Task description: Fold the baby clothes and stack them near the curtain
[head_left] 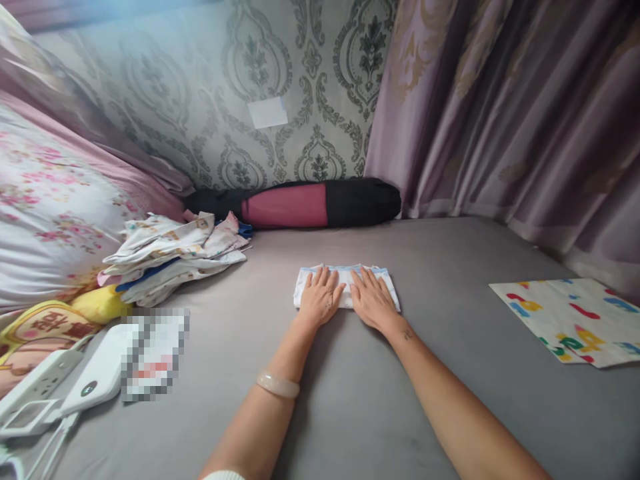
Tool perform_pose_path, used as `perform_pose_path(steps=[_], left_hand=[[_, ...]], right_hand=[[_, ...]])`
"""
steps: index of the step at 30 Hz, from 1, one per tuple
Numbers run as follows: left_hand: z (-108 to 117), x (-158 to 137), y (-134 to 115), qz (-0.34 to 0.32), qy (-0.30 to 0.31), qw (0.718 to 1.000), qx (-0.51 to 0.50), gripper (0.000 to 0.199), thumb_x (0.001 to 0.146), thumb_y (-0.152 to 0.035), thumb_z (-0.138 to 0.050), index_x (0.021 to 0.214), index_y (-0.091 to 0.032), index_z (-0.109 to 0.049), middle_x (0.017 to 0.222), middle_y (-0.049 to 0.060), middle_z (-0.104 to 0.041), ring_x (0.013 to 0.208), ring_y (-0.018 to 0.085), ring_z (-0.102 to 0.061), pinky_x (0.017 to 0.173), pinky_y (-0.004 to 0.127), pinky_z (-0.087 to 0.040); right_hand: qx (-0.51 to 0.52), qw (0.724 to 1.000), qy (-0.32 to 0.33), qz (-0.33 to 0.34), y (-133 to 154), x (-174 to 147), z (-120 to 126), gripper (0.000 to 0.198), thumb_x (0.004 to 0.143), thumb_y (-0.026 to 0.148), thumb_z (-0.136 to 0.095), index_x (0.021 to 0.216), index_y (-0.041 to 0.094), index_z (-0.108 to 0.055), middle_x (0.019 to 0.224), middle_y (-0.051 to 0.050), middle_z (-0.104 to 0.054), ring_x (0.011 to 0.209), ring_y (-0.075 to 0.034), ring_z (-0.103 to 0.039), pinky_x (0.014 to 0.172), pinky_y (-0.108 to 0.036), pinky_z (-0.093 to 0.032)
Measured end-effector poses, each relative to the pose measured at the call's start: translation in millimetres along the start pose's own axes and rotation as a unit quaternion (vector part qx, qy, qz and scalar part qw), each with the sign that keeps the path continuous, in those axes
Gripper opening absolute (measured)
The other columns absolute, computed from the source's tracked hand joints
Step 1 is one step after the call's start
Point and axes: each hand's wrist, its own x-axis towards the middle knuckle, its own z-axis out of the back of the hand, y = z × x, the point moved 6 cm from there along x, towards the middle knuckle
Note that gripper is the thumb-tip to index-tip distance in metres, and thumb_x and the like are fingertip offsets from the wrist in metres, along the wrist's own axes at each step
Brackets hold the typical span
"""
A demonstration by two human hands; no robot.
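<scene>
A folded white cloth (347,303) with a light blue edge lies on the grey bed sheet (450,413), in the middle of the head view. My left hand (321,295) presses flat on its left half, fingers stretched out and pointing away from me. On the right half rests my right hand (371,297), also flat with its fingers out. Both palms hide part of the cloth, and the two thumbs are a little apart. Neither hand grips anything.
A pile of clothes (175,253) lies at left, by a floral pillow (50,213). A power strip (43,380) and white device (103,363) are nearer. A black and red roll (285,205) lies along the wall. Colourful patterned sheets (575,317) lie at right.
</scene>
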Motion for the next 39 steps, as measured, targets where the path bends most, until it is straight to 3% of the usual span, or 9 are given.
perform_pose_path(steps=[8,12,15,20,24,29,36,39], left_hand=[[-12.9,-1.0,-2.2,-0.003,0.029,0.999,-0.013,0.059,0.098,-0.049,-0.017,0.145,-0.017,-0.035,0.153,0.014,-0.032,0.143,0.027,-0.025,0.115,0.047,-0.022],[-10.1,1.9,-0.6,-0.016,0.013,0.998,-0.056,0.058,0.098,-0.048,-0.021,0.141,-0.014,-0.04,0.15,0.017,-0.036,0.141,0.029,-0.028,0.113,0.051,-0.024],[-2.9,10.2,9.8,-0.017,-0.039,0.986,-0.161,0.05,0.098,-0.043,-0.026,0.134,-0.017,-0.048,0.144,0.014,-0.046,0.138,0.025,-0.034,0.112,0.046,-0.03],[10.4,17.4,51.9,0.094,-0.145,0.941,-0.292,0.047,0.099,-0.035,-0.024,0.128,-0.012,-0.052,0.136,0.016,-0.053,0.13,0.022,-0.045,0.111,0.038,-0.034],[15.7,9.2,79.8,0.174,-0.169,0.907,-0.344,0.041,0.098,-0.034,-0.026,0.112,-0.015,-0.06,0.12,0.013,-0.063,0.116,0.022,-0.056,0.101,0.035,-0.042],[17.4,1.4,97.9,0.233,-0.17,0.893,-0.346,0.043,0.098,-0.036,-0.025,0.091,-0.018,-0.063,0.096,0.01,-0.069,0.095,0.022,-0.063,0.087,0.034,-0.047],[6.4,2.5,106.8,0.27,-0.137,0.888,-0.347,0.036,0.091,-0.026,-0.046,0.121,-0.011,-0.058,0.12,0.014,-0.064,0.106,0.022,-0.061,0.094,0.031,-0.045],[4.8,2.6,107.5,0.258,-0.132,0.898,-0.332,0.036,0.089,-0.023,-0.046,0.12,-0.011,-0.06,0.12,0.013,-0.065,0.106,0.021,-0.062,0.095,0.031,-0.044]], right_hand=[[-0.015,1.0,0.007,0.005,-1.1,-0.4,-8.1,0.054,0.098,0.035,-0.021,0.148,0.017,-0.033,0.155,-0.011,-0.027,0.143,-0.026,-0.021,0.115,-0.047,-0.013],[-0.008,1.0,0.024,-0.001,1.7,0.2,-3.1,0.054,0.099,0.035,-0.02,0.147,0.017,-0.034,0.155,-0.011,-0.027,0.143,-0.026,-0.02,0.115,-0.046,-0.013],[0.001,1.0,0.023,-0.014,12.4,3.2,3.2,0.054,0.098,0.033,-0.021,0.147,0.015,-0.035,0.154,-0.013,-0.028,0.142,-0.026,-0.021,0.114,-0.047,-0.016],[0.026,1.0,0.015,-0.004,40.0,9.5,1.2,0.055,0.098,0.04,-0.024,0.146,0.016,-0.036,0.153,-0.016,-0.03,0.141,-0.029,-0.024,0.111,-0.047,-0.022],[0.012,1.0,-0.001,-0.006,45.9,10.4,-8.2,0.054,0.098,0.04,-0.026,0.144,0.017,-0.04,0.151,-0.014,-0.033,0.141,-0.03,-0.023,0.112,-0.051,-0.016],[0.005,1.0,-0.008,-0.006,43.2,10.9,-12.5,0.053,0.097,0.039,-0.027,0.144,0.017,-0.041,0.151,-0.014,-0.034,0.14,-0.031,-0.024,0.111,-0.052,-0.017],[-0.013,1.0,-0.002,-0.002,58.4,13.3,-4.4,0.052,0.097,0.034,-0.028,0.143,0.014,-0.041,0.153,-0.015,-0.03,0.142,-0.03,-0.02,0.113,-0.051,-0.014],[-0.016,0.999,-0.023,0.03,73.3,13.8,-1.6,0.053,0.097,0.033,-0.027,0.144,0.012,-0.039,0.154,-0.014,-0.027,0.143,-0.027,-0.017,0.115,-0.048,-0.008]])
